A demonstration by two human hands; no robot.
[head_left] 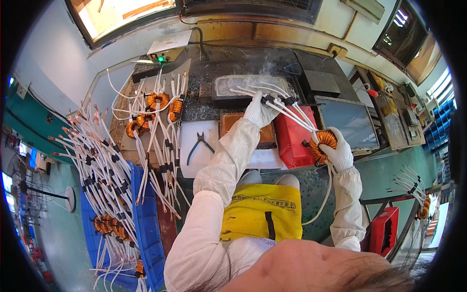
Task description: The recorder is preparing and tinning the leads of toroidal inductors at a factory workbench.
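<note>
My gloved left hand (261,111) is closed round a bundle of white leads (292,113), beside the black bands on them. The free ends point left, over the front of a smoking rectangular metal pot (243,88). Whether they touch what is in it, I cannot tell. At the other end of the leads, a copper-wound ring coil (323,145) is gripped in my gloved right hand (342,152), fingers and thumb on its windings. One more white lead (327,199) hangs from the coil and curves down beside my apron (258,209).
Green-handled cutters (200,144) lie on a white sheet left of a red bin (296,136). More coils (156,101) with leads rest on a board at left, above a blue crate (148,219) crowded with others. A control box (167,54) with a green light stands at the back.
</note>
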